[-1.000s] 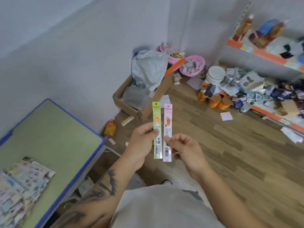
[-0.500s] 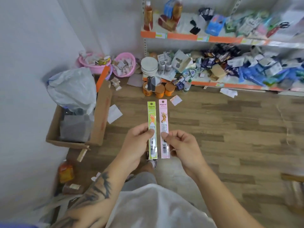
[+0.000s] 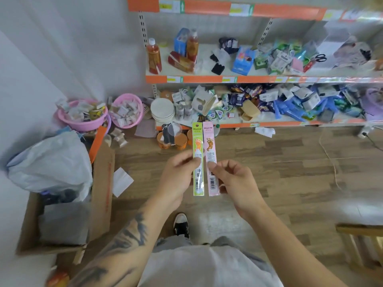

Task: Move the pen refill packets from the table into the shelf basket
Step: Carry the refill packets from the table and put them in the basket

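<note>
Packets are in transit, not yet in any basket: green packet (image 3: 198,160) pinched between left hand (image 3: 177,179) fingers, pink packet (image 3: 210,160) pinched between right hand (image 3: 236,184) fingers, shelf (image 3: 269,79) ahead.

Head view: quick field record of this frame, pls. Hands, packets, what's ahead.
left hand: pinches green packet, held upright
right hand: pinches pink packet, held upright
packets: side by side, long edges close together; whether they touch is unclear
position: held in the air above the wood floor, facing the shelf unit
shelves: crowded with loose packaged goods
baskets seen: two pink baskets on the floor left of the shelf, both holding small items
task state: both packets in hand, none placed yet
</note>
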The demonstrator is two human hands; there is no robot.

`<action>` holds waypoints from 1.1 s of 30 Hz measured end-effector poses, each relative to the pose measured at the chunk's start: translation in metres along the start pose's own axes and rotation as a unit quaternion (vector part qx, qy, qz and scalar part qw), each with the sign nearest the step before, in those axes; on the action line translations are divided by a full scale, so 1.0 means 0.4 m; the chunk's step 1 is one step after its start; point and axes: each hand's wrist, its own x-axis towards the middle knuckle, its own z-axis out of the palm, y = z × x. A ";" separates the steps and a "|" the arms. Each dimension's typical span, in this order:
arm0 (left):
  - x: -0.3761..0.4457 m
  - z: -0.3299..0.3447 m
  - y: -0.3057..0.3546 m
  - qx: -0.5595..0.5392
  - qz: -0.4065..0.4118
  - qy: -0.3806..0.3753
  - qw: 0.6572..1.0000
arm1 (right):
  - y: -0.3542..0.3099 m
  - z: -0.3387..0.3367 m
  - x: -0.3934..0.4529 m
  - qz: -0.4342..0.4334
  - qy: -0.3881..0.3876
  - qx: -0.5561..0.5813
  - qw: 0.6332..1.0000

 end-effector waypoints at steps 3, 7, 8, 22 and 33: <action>0.077 0.025 0.052 0.015 0.009 -0.020 1.000 | -0.044 -0.007 0.057 -0.011 0.016 0.014 1.000; 0.177 0.072 0.109 0.037 0.036 -0.026 0.998 | -0.091 -0.039 0.152 -0.020 0.032 0.026 0.999; 0.202 0.085 0.122 0.042 0.041 -0.027 0.998 | -0.100 -0.050 0.182 -0.020 0.032 0.028 0.999; 0.585 0.337 0.434 0.039 0.083 0.067 0.994 | -0.418 -0.252 0.685 -0.065 -0.039 0.044 0.996; 0.749 0.592 0.866 0.019 0.278 0.045 0.959 | -0.934 -0.409 0.883 -0.256 -0.068 0.058 0.962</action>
